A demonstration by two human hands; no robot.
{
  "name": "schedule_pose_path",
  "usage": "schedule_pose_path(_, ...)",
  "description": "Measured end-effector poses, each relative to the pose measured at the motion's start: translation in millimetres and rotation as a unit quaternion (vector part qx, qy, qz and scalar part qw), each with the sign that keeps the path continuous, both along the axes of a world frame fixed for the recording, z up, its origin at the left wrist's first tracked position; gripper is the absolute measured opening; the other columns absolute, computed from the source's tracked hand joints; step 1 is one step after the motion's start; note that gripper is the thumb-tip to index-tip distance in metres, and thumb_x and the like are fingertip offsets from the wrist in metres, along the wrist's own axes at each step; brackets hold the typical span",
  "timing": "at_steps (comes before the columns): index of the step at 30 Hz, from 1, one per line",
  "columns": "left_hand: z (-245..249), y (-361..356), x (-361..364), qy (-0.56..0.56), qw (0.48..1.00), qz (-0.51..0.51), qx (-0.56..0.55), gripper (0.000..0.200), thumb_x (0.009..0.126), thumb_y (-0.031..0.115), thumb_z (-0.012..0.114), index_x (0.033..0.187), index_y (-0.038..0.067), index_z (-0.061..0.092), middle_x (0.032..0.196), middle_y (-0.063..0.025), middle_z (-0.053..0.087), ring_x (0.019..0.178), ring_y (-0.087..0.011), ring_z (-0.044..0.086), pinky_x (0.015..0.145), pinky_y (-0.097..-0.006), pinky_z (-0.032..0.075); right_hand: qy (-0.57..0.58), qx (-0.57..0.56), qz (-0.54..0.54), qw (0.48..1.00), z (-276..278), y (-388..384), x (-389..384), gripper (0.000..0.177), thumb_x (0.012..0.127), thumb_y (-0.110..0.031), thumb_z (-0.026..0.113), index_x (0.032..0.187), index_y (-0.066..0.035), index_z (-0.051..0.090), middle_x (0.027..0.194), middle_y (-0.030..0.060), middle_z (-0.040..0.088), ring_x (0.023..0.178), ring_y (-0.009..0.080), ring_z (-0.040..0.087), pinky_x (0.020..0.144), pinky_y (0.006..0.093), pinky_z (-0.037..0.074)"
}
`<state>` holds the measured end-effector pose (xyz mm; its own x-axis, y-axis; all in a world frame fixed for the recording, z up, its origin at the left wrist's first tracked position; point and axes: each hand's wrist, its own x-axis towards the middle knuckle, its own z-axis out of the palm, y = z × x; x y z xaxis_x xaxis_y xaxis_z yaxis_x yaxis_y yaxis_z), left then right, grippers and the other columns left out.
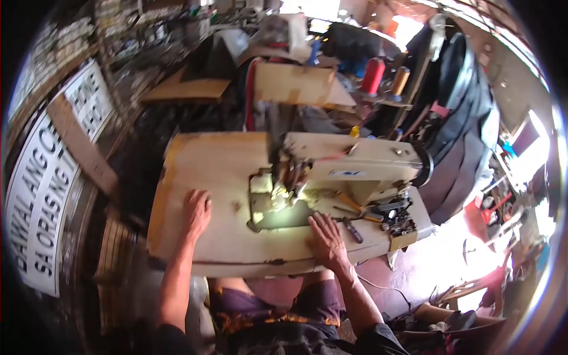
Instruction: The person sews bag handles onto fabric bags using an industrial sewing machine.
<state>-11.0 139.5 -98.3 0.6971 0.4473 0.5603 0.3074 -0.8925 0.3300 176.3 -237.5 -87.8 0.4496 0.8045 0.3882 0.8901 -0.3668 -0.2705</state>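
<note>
A beige industrial sewing machine (349, 155) stands on a pale worktable (219, 160), its needle area lit by a lamp. On the left part of the tabletop rests my left hand (198, 213), its fingers curled in and nothing showing in them. My right hand (328, 241) lies flat with fingers stretched out, at the edge of the dark bed plate (275, 222) in front of the needle. Just right of its fingertips is a small dark-handled tool (353, 231). Behind that lie a yellow-handled tool (350, 202) and a heap of small dark metal parts (395, 212).
Red (372, 77) and orange-brown (400, 81) thread cones stand behind the machine. Dark sheets of material (461, 124) hang at right. Cardboard pieces (293, 83) are stacked at the back. A lettered white sign (41, 207) stands left. A cord (384, 288) hangs below the table.
</note>
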Motion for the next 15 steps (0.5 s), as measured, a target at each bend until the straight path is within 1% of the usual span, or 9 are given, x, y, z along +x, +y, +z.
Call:
schedule_pose_path(2,3,-2,4,0.013,1.0,0.022,0.002,0.026,0.085,0.006,0.066,0.11,0.003,0.064,0.112,-0.0151,0.061,0.111,-0.0355,0.055,0.098,-0.0476,0.044,0.001,-0.006,-0.01,1.0,1,4,-2,0.067,0.09,-0.033,0.068,0.148,-0.008,0.045,0.153,0.0184,0.043,0.143,0.0387,0.038,0.118,0.0504,0.027)
schedule_pose_path(4,6,-6,2,0.03,0.999,0.033,0.002,0.028,0.085,0.006,0.066,0.114,0.004,0.064,0.113,-0.0149,0.06,0.113,-0.0349,0.054,0.098,-0.0472,0.044,0.036,0.045,-0.046,0.997,1,6,-6,0.067,0.089,-0.027,0.07,0.148,-0.006,0.045,0.155,0.019,0.04,0.144,0.0386,0.036,0.118,0.0491,0.031)
schedule_pose_path(5,8,-6,3,0.032,0.999,0.036,-0.003,0.03,0.085,0.006,0.066,0.115,0.004,0.063,0.114,-0.0151,0.06,0.114,-0.0351,0.054,0.099,-0.0474,0.043,0.035,0.086,-0.075,0.993,3,7,-12,0.065,0.087,-0.025,0.071,0.145,-0.005,0.048,0.148,0.0197,0.047,0.138,0.0394,0.042,0.114,0.049,0.035)
schedule_pose_path(8,9,-5,3,0.029,0.999,0.041,-0.016,0.035,0.084,0.005,0.066,0.119,0.004,0.061,0.116,-0.0161,0.059,0.114,-0.036,0.053,0.099,-0.0478,0.043,0.027,0.122,-0.115,0.985,-1,5,-15,0.058,0.085,-0.02,0.071,0.138,-0.004,0.053,0.134,0.0193,0.055,0.126,0.0387,0.051,0.107,0.0484,0.041)
schedule_pose_path(9,7,-4,2,0.02,0.999,0.039,-0.017,0.036,0.084,0.005,0.066,0.12,0.004,0.061,0.117,-0.0165,0.059,0.114,-0.0365,0.053,0.099,-0.0478,0.043,0.017,0.147,-0.123,0.981,-2,6,-15,0.048,0.083,-0.016,0.071,0.128,-0.005,0.06,0.119,0.0163,0.06,0.111,0.0361,0.055,0.099,0.0472,0.045)
schedule_pose_path(12,4,-4,3,0.02,0.999,0.038,-0.028,0.038,0.084,0.004,0.067,0.121,0.003,0.06,0.118,-0.0172,0.058,0.115,-0.0374,0.052,0.1,-0.048,0.043,0.031,0.114,-0.106,0.987,-11,2,-10,0.043,0.082,-0.014,0.071,0.123,-0.006,0.064,0.112,0.0139,0.062,0.105,0.035,0.056,0.093,0.0452,0.047)
schedule_pose_path(13,5,-5,1,0.025,0.998,0.039,-0.032,0.039,0.084,0.004,0.067,0.122,0.003,0.06,0.119,-0.0173,0.058,0.115,-0.0376,0.052,0.1,-0.0481,0.042,0.015,0.125,-0.099,0.987,-10,3,-10,0.039,0.082,-0.014,0.072,0.119,-0.008,0.067,0.107,0.0107,0.064,0.101,0.0328,0.058,0.09,0.0435,0.048)
schedule_pose_path(15,7,-9,-3,0.022,0.998,0.034,-0.047,0.039,0.083,0.003,0.067,0.122,0.003,0.06,0.12,-0.0172,0.057,0.116,-0.0376,0.051,0.101,-0.0487,0.042,0.025,0.11,-0.072,0.991,-3,1,-11,0.038,0.083,-0.014,0.069,0.121,-0.009,0.067,0.108,0.0099,0.064,0.101,0.0308,0.058,0.091,0.0423,0.047)
